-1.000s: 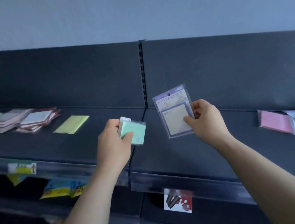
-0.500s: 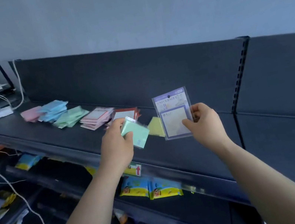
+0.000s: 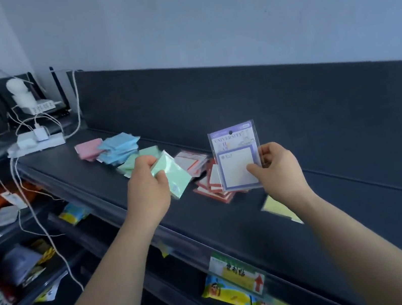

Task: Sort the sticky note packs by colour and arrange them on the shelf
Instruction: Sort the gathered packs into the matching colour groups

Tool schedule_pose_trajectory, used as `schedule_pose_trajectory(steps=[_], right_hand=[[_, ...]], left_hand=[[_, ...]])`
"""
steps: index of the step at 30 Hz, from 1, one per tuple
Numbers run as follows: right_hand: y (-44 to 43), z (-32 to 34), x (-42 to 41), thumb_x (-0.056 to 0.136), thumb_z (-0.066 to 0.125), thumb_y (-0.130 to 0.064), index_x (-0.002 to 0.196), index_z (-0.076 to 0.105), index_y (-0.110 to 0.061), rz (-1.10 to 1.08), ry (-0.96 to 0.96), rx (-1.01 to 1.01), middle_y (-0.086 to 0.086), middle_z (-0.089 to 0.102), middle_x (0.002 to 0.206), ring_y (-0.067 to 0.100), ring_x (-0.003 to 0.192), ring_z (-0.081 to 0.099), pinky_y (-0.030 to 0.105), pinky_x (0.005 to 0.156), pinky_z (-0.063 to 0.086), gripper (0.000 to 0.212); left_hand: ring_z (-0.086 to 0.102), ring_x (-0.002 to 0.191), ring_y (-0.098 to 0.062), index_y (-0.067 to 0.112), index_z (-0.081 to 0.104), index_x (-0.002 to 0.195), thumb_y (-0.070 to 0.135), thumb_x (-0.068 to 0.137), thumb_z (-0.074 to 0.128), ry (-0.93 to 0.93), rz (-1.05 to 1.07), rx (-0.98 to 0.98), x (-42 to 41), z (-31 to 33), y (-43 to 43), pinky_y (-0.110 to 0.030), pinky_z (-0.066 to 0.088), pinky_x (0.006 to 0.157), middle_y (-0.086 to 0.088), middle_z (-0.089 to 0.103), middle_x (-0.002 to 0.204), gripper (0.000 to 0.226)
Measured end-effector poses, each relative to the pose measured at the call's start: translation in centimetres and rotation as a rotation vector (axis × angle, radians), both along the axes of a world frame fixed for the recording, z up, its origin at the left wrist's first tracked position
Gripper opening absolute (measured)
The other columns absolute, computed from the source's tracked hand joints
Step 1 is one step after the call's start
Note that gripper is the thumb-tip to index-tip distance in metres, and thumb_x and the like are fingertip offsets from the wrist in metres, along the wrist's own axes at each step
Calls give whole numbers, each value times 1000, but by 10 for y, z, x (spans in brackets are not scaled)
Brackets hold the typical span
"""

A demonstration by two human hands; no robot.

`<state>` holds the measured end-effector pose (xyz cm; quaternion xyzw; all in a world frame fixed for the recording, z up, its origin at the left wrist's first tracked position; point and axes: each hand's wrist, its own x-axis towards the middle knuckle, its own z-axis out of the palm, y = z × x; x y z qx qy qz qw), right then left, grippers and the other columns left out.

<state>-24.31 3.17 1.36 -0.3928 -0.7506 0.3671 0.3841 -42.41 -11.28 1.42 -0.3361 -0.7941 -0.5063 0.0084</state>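
Note:
My left hand (image 3: 147, 188) grips a mint-green sticky note pack (image 3: 174, 176) above the dark shelf (image 3: 232, 216). My right hand (image 3: 278, 168) pinches a purple-bordered "University" pack (image 3: 235, 157) upright by its lower right corner. On the shelf lie piles sorted by colour: pink packs (image 3: 86, 149), blue packs (image 3: 118, 150), green packs (image 3: 130, 164), pink-edged packs (image 3: 191, 163) and red-bordered packs (image 3: 213, 185). A yellow pack (image 3: 277, 208) lies under my right forearm, partly hidden.
A white power strip (image 3: 36, 145) with chargers and cables sits at the shelf's left end, with a router (image 3: 38, 106) behind it. Lower shelves hold snack packets (image 3: 229, 294) and price labels (image 3: 238, 271). A dark back panel (image 3: 266, 104) runs along the shelf.
My view has swung left along the shelf, bringing the sorted piles close. Both hands still hold their packs; the green pack now hovers near the green pile.

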Motion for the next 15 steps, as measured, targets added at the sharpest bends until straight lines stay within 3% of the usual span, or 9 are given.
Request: schedule_pose_trajectory(steps=[4,8,10,13,15], right_hand=[[18,0,-38,88,64,-17,98,53,-20,15,4,-11,-7,64,91,11,83,64,33,69,58,15],[33,0,-71,90,64,-20,100,51,-20,9,-1,-25,-10,62,91,8,82,63,27,62,56,16],[39,0,-85,90,64,-21,100,51,-21,-8,-2,-28,-12,60,91,7,81,62,26,63,56,16],[46,-1,-105,89,65,-19,97,52,-22,-56,12,-36,-11,63,90,9,80,63,34,70,58,15],[48,-2,-115,88,65,-17,96,53,-21,-94,17,-48,-9,65,91,8,81,64,36,72,59,15]], left_hand=[[54,101,-21,18,49,128,6,92,48,-16,57,-8,-43,-1,13,-27,40,71,-8,51,129,38],[54,89,-18,19,43,136,9,96,48,-64,83,35,-88,1,29,-15,34,52,-5,56,118,42],[56,90,-19,13,39,135,11,96,52,-91,73,55,-111,0,43,-16,35,54,-8,60,116,41],[60,97,-27,6,42,122,15,95,57,-89,58,34,-146,-2,66,-28,42,71,-14,62,115,33],[58,93,-28,4,45,117,15,95,57,-42,39,-16,-166,-4,80,-30,38,74,-16,62,109,27]])
